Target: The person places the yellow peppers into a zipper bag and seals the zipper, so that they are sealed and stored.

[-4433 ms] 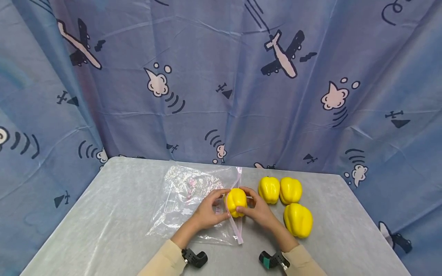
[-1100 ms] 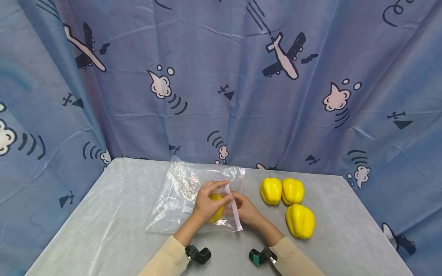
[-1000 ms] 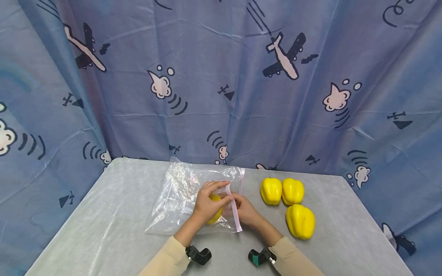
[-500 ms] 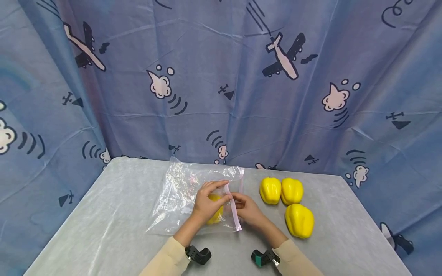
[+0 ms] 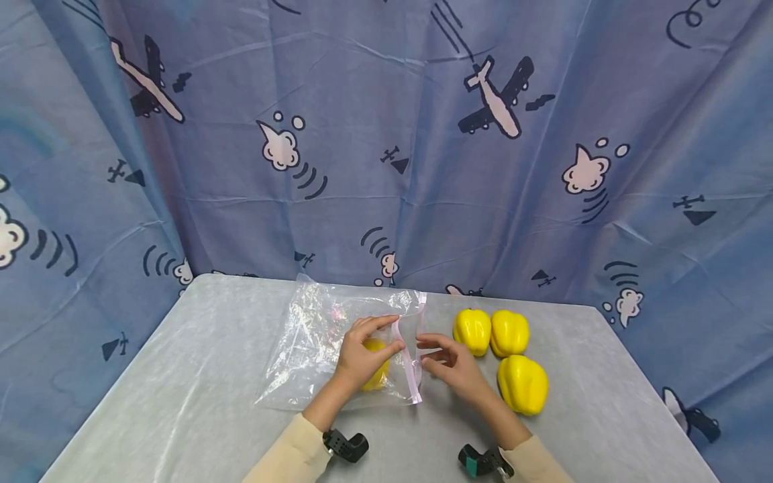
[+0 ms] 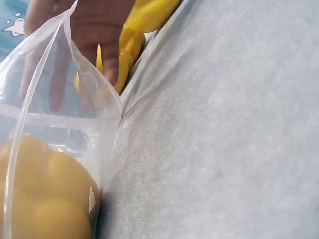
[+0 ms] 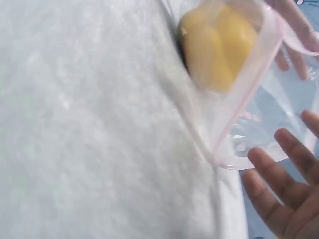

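A clear plastic zip bag (image 5: 308, 342) with a pink-edged mouth lies on the table, its mouth facing right. One yellow bell pepper (image 5: 378, 380) sits inside near the mouth, partly behind my left hand (image 5: 361, 352). That hand grips the bag's upper rim between thumb and fingers, keeping the mouth apart. My right hand (image 5: 461, 372) is just outside the mouth, fingers spread and holding nothing. In the right wrist view the pepper (image 7: 217, 50) shows through the film, and the right hand's fingers (image 7: 274, 172) are loosely bent.
Three more yellow bell peppers stand to the right of the bag: one at back left (image 5: 472, 332), one beside it (image 5: 510, 333), and one nearer (image 5: 523, 385). A grey-white cloth covers the table (image 5: 199, 376). Behind hangs a blue curtain (image 5: 338, 134) with airplane prints.
Over the past seconds the yellow bell pepper went from between both hands at the mouth into the bag. My right hand has since drawn out rightward; the left stays at the rim.
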Motion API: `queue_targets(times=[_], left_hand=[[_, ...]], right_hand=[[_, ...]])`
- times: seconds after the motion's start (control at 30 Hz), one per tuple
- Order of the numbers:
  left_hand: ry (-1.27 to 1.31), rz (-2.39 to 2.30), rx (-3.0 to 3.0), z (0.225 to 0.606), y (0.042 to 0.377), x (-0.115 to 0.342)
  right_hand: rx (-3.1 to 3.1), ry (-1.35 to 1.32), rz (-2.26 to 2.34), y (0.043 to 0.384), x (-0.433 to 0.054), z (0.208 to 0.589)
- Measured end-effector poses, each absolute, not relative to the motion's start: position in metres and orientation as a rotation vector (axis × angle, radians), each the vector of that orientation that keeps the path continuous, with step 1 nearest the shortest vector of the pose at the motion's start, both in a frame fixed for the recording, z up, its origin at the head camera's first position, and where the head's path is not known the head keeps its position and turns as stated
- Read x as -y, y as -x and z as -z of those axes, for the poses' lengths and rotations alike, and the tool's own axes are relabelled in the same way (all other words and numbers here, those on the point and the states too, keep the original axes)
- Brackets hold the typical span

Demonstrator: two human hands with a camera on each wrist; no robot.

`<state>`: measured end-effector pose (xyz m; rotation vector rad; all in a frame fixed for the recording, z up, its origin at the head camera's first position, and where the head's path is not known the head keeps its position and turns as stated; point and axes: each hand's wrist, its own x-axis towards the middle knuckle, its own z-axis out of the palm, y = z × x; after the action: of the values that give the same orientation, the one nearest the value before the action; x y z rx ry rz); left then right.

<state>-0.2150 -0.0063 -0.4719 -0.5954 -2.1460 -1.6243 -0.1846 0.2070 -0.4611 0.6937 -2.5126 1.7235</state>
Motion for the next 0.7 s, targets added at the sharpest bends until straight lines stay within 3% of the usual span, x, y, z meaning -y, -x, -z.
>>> queue_targets(times=[0.7], left_hand=[[0.618, 1.621, 2.147, 0.474, 0.215, 0.005]], right_hand=[[2.488, -0.346, -1.056, 0.142, -0.258, 0.418]])
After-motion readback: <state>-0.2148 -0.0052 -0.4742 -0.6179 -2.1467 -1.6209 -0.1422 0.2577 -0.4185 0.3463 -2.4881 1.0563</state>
